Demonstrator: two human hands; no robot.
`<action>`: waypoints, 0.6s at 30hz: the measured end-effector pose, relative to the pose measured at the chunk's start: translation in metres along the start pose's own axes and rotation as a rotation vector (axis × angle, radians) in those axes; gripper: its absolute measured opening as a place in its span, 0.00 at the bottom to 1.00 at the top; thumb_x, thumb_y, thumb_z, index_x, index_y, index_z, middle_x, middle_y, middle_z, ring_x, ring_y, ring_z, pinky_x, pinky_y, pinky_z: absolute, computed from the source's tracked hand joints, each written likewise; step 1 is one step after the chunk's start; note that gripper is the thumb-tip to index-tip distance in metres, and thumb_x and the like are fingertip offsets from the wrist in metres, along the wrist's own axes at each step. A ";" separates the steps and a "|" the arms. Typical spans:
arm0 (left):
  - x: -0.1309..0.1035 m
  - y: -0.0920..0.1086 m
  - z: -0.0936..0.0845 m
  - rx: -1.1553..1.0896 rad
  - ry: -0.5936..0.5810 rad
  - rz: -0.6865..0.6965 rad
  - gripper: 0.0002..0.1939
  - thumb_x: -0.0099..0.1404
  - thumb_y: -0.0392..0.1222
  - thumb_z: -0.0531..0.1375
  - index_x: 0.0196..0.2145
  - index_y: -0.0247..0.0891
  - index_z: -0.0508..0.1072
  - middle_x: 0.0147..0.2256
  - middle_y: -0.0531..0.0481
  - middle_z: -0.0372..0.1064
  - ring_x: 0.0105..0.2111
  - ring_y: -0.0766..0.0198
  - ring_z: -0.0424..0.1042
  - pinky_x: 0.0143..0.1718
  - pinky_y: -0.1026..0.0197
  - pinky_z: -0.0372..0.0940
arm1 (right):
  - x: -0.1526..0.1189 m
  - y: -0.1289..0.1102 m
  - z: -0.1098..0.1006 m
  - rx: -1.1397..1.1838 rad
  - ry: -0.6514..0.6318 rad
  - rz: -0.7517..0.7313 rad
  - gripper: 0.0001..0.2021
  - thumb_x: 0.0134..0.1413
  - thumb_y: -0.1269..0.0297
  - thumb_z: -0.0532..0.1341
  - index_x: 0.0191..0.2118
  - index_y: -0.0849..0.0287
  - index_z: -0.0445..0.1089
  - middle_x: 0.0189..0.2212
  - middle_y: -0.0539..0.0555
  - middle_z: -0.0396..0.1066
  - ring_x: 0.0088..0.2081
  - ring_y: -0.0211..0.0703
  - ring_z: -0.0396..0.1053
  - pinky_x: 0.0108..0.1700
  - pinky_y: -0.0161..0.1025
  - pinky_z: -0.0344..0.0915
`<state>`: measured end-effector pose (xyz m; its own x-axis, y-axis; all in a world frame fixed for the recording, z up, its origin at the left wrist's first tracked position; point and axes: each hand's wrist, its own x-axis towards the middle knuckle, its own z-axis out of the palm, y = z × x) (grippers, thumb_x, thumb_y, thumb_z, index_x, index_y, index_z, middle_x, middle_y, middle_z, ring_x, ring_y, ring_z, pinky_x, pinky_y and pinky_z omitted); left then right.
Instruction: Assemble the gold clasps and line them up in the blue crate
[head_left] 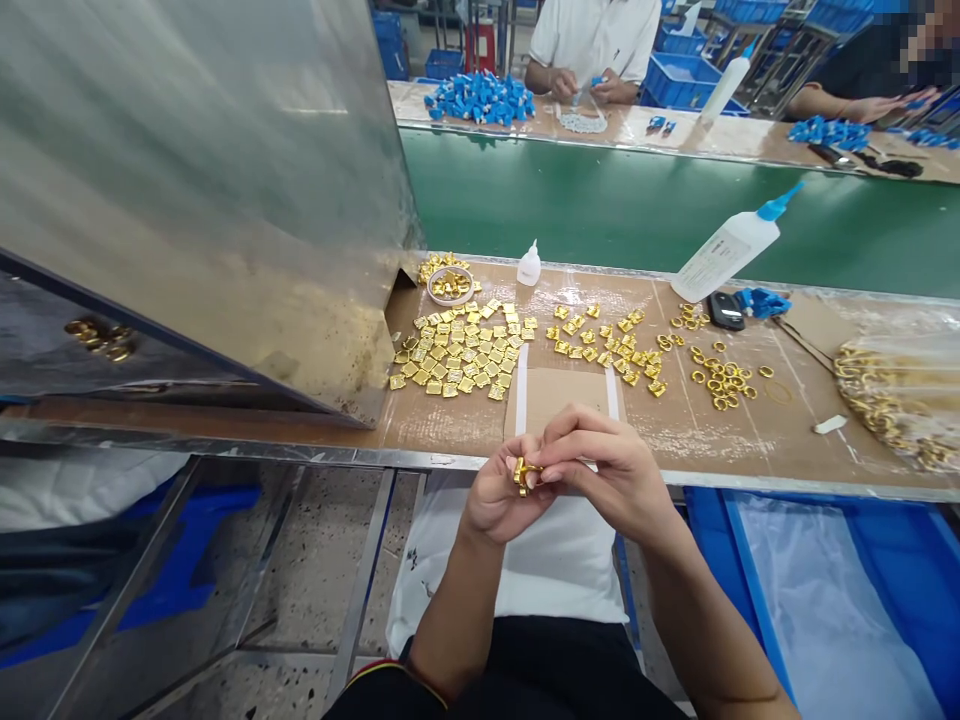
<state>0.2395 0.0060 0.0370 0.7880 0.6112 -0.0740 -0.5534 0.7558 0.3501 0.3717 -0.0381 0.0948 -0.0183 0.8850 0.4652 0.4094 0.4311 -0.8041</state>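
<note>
Between my two hands, at the front edge of the bench, is a small shiny gold-coloured piece (521, 478). My left hand (501, 498) is closed around its lower part. From the other side, the thumb and fingertips of my right hand (611, 468) pinch it, and they hide part of its shape. Just beyond my hands lies a cardboard sheet (562, 393) with white tape along its sides. Flat square gold pieces (459, 350) are spread to the left of it. Raised gold pieces (611, 345) lie to the right, then loose gold rings (724, 380).
A metal panel (225, 180) rises at left. A small white bottle (529, 265), a tilted large bottle (726, 255) and a bag of gold parts (896, 400) stand on the bench. Beyond the green belt (600, 200), two people handle blue pieces. A blue crate (885, 590) sits low right.
</note>
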 end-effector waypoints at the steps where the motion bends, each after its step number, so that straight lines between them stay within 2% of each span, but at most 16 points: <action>1: 0.000 -0.001 0.000 -0.018 -0.002 0.002 0.26 0.44 0.48 0.79 0.19 0.36 0.65 0.19 0.58 0.55 0.23 0.71 0.58 0.29 0.67 0.57 | 0.001 0.001 0.000 -0.009 -0.003 -0.008 0.06 0.65 0.66 0.65 0.37 0.53 0.80 0.33 0.51 0.75 0.34 0.39 0.74 0.37 0.38 0.70; 6: -0.004 -0.004 0.002 -0.023 0.083 0.005 0.25 0.47 0.48 0.78 0.21 0.37 0.65 0.20 0.58 0.56 0.24 0.69 0.59 0.29 0.64 0.58 | 0.004 -0.005 -0.001 -0.078 -0.018 -0.015 0.07 0.66 0.66 0.63 0.36 0.53 0.79 0.33 0.51 0.76 0.34 0.40 0.74 0.39 0.40 0.70; 10: -0.005 -0.005 0.007 -0.019 0.145 0.006 0.27 0.47 0.54 0.77 0.22 0.37 0.64 0.22 0.57 0.56 0.26 0.68 0.60 0.29 0.62 0.60 | 0.006 -0.008 -0.001 -0.080 -0.032 -0.012 0.08 0.66 0.66 0.63 0.35 0.54 0.78 0.33 0.51 0.76 0.35 0.40 0.74 0.41 0.40 0.71; 14: -0.005 -0.002 0.012 -0.080 0.159 0.059 0.25 0.48 0.50 0.78 0.22 0.37 0.65 0.24 0.57 0.56 0.27 0.70 0.61 0.30 0.65 0.61 | 0.003 -0.002 0.009 -0.045 0.090 0.015 0.06 0.65 0.67 0.64 0.36 0.53 0.78 0.33 0.51 0.77 0.34 0.40 0.75 0.39 0.39 0.71; 18: -0.006 0.001 0.013 -0.178 0.192 0.105 0.19 0.50 0.42 0.77 0.24 0.37 0.69 0.27 0.56 0.62 0.29 0.70 0.64 0.31 0.67 0.63 | -0.006 0.005 0.023 -0.058 0.223 -0.011 0.05 0.63 0.69 0.65 0.39 0.53 0.78 0.37 0.53 0.79 0.39 0.43 0.77 0.42 0.42 0.74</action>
<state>0.2380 -0.0001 0.0500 0.6676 0.7089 -0.2275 -0.6815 0.7049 0.1967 0.3530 -0.0375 0.0791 0.1763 0.8168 0.5494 0.4625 0.4239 -0.7787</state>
